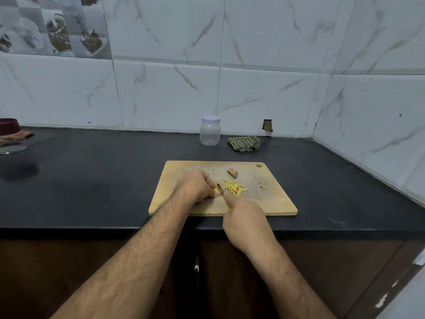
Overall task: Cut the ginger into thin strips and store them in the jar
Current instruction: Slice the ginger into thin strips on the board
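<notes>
A wooden cutting board (271, 201) lies on the black counter. My left hand (195, 185) rests on the board and pinches a small piece of ginger (216, 193) under curled fingertips. My right hand (246, 221) grips a knife with a yellow handle; its short blade (220, 189) stands against the ginger piece. A pile of thin yellow ginger strips (235, 188) lies just right of the blade. A brown ginger chunk (232, 172) sits farther back on the board. The clear plastic jar (210, 131) with a white lid on stands by the wall behind the board.
A checked cloth (244, 143) lies crumpled right of the jar. A few ginger scraps (261, 185) sit on the board's right side. At the far left edge are a glass container (12, 147) and a dark red bowl (9, 126). Tiled walls close the back and right.
</notes>
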Demonstrator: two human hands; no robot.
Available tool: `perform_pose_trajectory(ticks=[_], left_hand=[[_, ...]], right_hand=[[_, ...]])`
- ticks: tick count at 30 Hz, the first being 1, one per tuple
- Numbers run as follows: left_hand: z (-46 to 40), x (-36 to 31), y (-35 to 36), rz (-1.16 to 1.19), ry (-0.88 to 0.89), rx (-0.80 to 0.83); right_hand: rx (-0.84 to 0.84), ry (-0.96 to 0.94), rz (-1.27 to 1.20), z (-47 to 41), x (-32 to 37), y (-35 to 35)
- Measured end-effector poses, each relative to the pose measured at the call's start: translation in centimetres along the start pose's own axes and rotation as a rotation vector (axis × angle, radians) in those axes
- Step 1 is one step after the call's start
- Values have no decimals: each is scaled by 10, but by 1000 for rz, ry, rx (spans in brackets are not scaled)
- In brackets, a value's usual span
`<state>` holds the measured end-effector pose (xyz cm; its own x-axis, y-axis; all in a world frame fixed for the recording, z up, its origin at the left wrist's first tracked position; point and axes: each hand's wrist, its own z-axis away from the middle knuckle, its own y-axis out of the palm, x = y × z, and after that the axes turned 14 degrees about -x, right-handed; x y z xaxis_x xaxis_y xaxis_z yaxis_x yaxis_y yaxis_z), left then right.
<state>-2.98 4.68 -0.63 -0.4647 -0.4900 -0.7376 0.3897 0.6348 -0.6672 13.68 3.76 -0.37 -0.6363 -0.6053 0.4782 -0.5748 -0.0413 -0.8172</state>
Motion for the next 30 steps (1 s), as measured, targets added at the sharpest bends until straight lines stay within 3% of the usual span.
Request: perform_pose_trajectory(ticks=[21, 30], left_hand=[[2, -1, -4, 1, 9, 51], [2, 0, -5, 14, 21, 45]], right_hand=[[61, 7, 47, 9, -6, -3], [13, 23, 7, 0, -1, -3]])
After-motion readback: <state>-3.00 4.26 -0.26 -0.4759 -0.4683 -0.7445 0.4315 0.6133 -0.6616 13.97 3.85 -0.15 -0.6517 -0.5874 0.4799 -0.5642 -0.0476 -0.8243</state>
